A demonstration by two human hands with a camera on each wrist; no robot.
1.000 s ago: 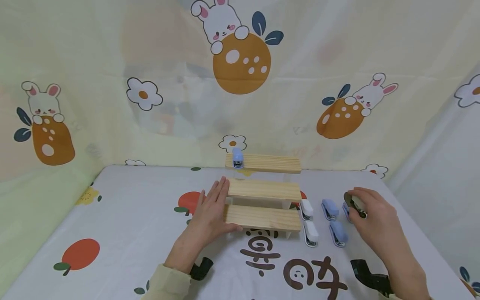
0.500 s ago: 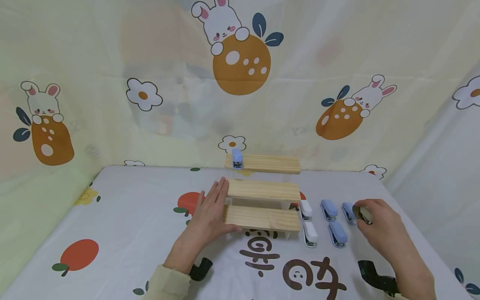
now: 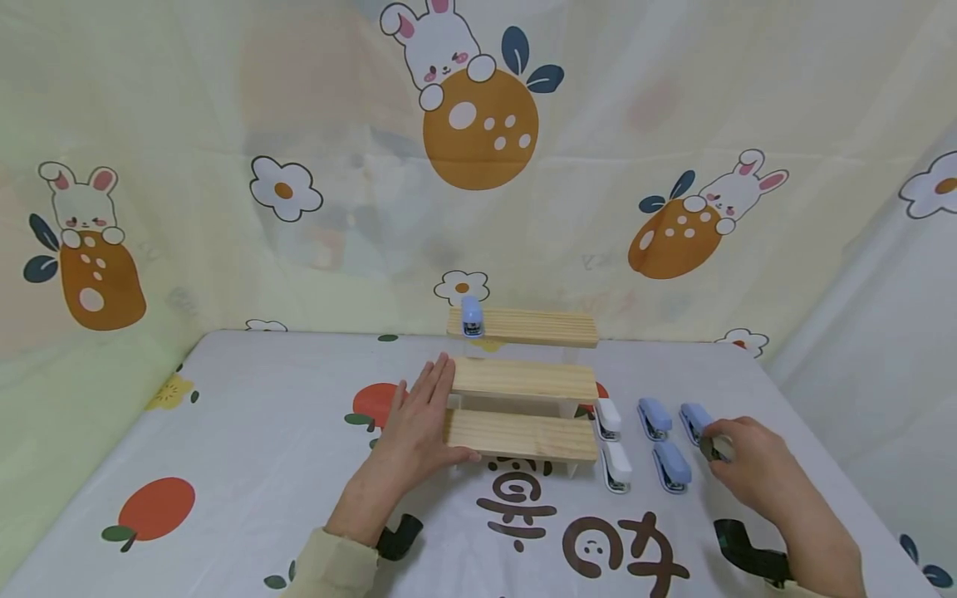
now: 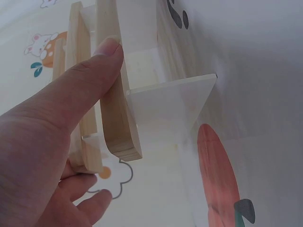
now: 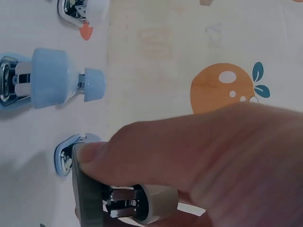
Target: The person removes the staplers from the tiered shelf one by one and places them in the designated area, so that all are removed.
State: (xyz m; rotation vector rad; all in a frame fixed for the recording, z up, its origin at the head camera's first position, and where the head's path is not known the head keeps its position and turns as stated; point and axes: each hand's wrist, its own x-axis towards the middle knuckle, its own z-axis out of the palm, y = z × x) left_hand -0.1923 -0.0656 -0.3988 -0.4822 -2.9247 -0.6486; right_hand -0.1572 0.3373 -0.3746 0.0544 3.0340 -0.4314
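Note:
My right hand (image 3: 755, 461) pinches a small stapler (image 3: 721, 448) with a dark grey-green base (image 5: 89, 194) and a beige top (image 5: 160, 203). It is low over the table, just in front of a blue stapler (image 3: 695, 419), which my thumb partly covers in the right wrist view. My left hand (image 3: 419, 423) rests against the left end of a three-step wooden shelf (image 3: 523, 379). Its thumb presses the front edge of the lowest board (image 4: 116, 113), and its fingers extend along the end of the middle board. One blue stapler (image 3: 472, 317) stands at the left of the top board.
Two more blue staplers (image 3: 655, 419) lie left of the held one. Two white staplers (image 3: 616, 467) lie at the shelf's right end. A patterned cloth covers the table (image 3: 262, 432), and a printed curtain (image 3: 336, 249) hangs behind.
My right hand has brought the grey-green and beige stapler toward me and lower, from over the right-hand blue stapler to in front of it. My left hand and the shelf stay put.

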